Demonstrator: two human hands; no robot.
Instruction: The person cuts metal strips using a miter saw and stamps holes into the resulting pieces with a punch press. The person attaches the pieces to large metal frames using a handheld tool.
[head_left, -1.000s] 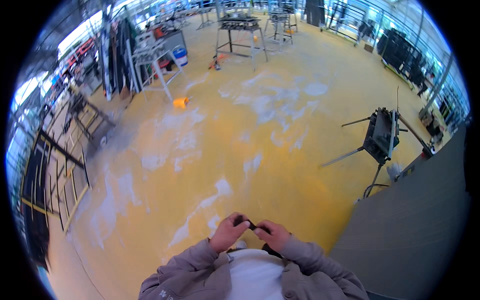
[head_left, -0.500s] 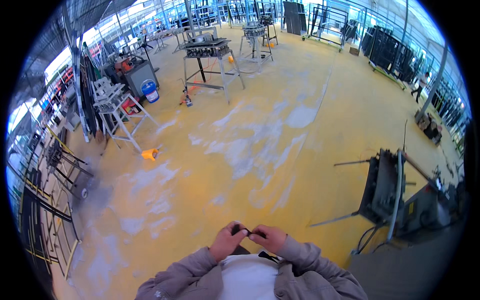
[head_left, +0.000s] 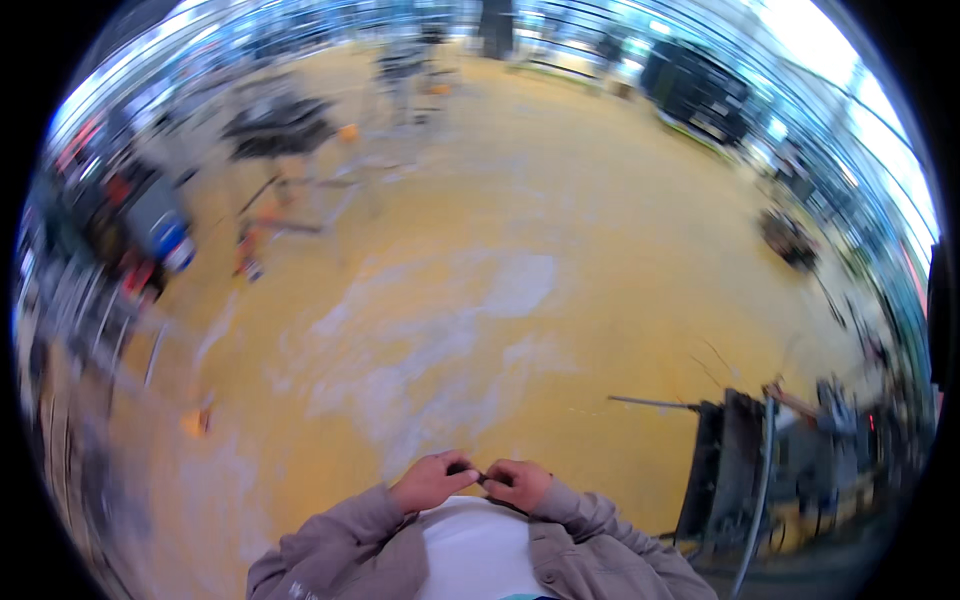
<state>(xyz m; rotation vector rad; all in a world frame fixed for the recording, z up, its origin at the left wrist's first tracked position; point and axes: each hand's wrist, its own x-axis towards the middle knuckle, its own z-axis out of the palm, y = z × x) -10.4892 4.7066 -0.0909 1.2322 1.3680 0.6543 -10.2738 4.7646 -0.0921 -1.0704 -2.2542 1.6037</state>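
In front of my white shirt, my left hand (head_left: 436,481) and my right hand (head_left: 518,485) meet at the fingertips. Between them is a small dark piece (head_left: 482,478), pinched by the thumb and fingers of each hand. It is too small and too covered by the fingers for me to tell its kind. Both forearms come up from the lower edge in grey-brown sleeves.
To the right stands a dark metal machine (head_left: 735,450) with a rod sticking out. Ahead on the left are a work stand (head_left: 280,125) and a blue bucket (head_left: 172,243). An orange object (head_left: 196,421) lies on the yellow, worn floor (head_left: 590,300). Dark panels (head_left: 695,90) stand far back.
My view has swung to the right, blurring the surroundings; the stands and bucket have slid left. Both hands stay together on the small dark piece.
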